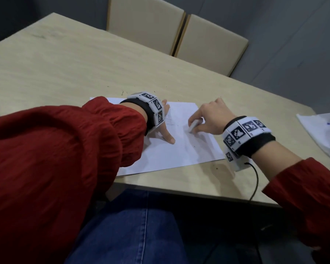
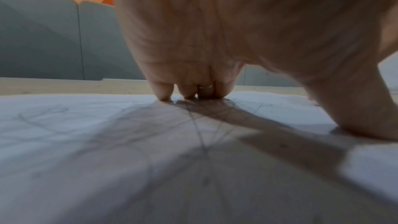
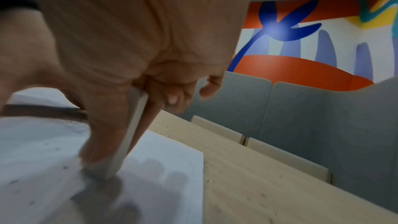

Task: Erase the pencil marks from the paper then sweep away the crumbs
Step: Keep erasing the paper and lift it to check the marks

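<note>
A white sheet of paper (image 1: 171, 149) lies flat near the front edge of the wooden table (image 1: 65, 69). The left hand (image 1: 163, 126) rests on the sheet's left half, fingers spread straight and fingertips (image 2: 165, 97) pressing it down. The right hand (image 1: 208, 119) pinches a white eraser (image 1: 195, 125) between thumb and fingers, its lower end touching the paper's right half. Faint pencil marks (image 1: 170, 121) run between the two hands. Dark crumbs (image 3: 64, 167) are scattered over the paper and the table beside its right edge.
</note>
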